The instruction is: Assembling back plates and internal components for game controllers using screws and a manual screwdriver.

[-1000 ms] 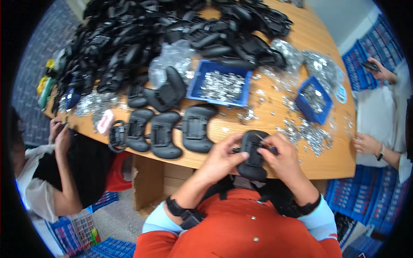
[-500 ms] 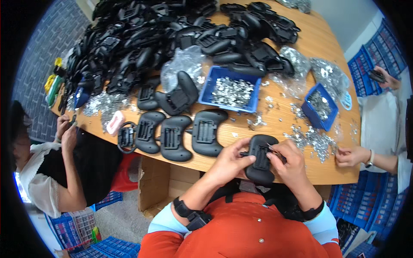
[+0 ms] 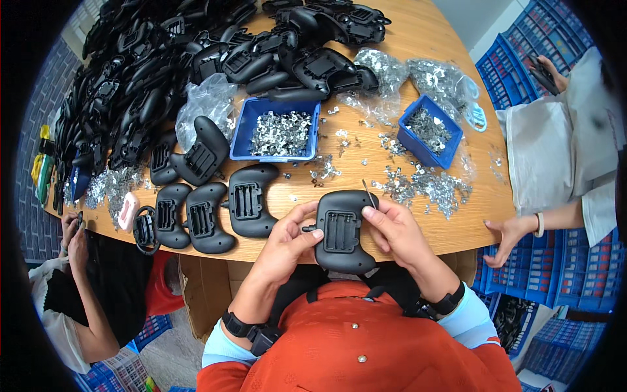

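Observation:
Between my hands is a black game controller shell (image 3: 341, 230), its open battery compartment facing up and a short cable stub on its left side. My left hand (image 3: 287, 236) is closed on the left grip, thumb on top. At the shell's upper right corner, my right hand (image 3: 400, 234) steadies the shell. Its fingers also pinch thin metal tweezers (image 3: 368, 190), which point up and away from the battery compartment. More controller shells lie to the left, including one nearby (image 3: 253, 200) with its compartment up.
A blue bin (image 3: 238, 134) of small metal contacts stands beyond the shells, with a second blue bin (image 3: 418, 153) right of it. Loose metal clips (image 3: 424, 189) are scattered nearby. Black shells (image 3: 124, 72) pile up far left. Co-workers' hands show at left (image 3: 74, 232) and right (image 3: 513, 234).
The view has shifted, so the table's contents sit further left. My right hand has moved from the battery compartment to the shell's upper right edge, and the tweezers now point away.

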Available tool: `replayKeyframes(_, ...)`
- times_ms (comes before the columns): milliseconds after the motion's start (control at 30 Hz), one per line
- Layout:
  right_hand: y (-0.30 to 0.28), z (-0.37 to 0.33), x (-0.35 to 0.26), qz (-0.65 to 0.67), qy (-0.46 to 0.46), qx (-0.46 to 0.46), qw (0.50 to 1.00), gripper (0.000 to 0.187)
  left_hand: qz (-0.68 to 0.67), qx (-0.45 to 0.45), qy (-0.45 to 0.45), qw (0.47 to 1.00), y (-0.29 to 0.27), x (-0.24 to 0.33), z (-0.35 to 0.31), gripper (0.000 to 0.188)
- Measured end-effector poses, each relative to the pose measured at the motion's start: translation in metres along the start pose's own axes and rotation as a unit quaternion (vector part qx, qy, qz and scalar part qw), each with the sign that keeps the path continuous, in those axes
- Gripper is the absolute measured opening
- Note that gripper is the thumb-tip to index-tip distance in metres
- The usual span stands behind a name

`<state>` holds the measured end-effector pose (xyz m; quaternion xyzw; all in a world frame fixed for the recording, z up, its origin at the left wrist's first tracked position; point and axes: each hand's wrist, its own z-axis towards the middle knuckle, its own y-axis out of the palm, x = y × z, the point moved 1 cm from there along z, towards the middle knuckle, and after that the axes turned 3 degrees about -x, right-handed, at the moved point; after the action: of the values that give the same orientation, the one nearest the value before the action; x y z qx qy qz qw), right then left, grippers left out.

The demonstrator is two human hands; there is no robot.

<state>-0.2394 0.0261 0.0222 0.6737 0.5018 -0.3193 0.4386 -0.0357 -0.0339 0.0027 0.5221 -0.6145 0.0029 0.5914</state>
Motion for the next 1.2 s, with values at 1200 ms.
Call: replayKeyframes(1200, 0.017, 0.004, -0.003, -0.334, -0.398, 0.060, 0.852, 0.047, -0.309, -0.026, -0.098, 0.946, 0.014, -0.022, -0.002, 0.051)
